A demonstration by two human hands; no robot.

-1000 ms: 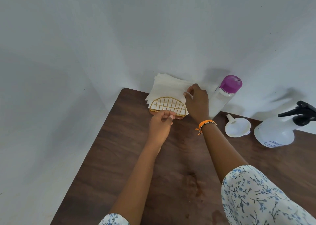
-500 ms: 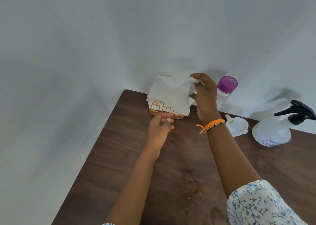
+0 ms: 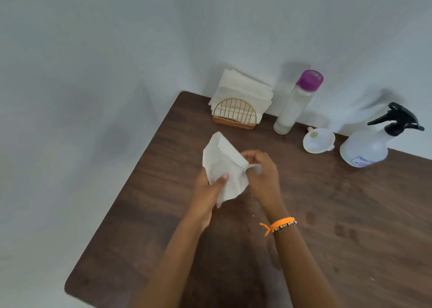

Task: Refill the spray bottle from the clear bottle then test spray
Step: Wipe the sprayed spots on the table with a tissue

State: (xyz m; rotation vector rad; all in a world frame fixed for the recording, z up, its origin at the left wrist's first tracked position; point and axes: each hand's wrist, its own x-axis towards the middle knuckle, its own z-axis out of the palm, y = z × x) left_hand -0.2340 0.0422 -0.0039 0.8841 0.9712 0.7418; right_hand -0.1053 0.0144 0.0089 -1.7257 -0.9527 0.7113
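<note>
Both hands over table [image 3: 145,214] w/ one napkin [image 3: 224,167]: left hand [image 3: 208,190] thumb pinches lower part, right hand [image 3: 261,174] fingers curled on its right edge. Spray bottle [image 3: 367,147] far right at back; clear bottle [image 3: 292,106] upright by wall, beside napkin holder [image 3: 233,116]; funnel [image 3: 318,140] btw the bottles.

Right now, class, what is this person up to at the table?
The person holds a white paper napkin over the table with both hands: the left hand grips its lower edge, the right hand pinches its side. The napkin holder, the capped clear bottle, the white funnel and the spray bottle stand untouched along the wall. No pouring is under way.
</note>
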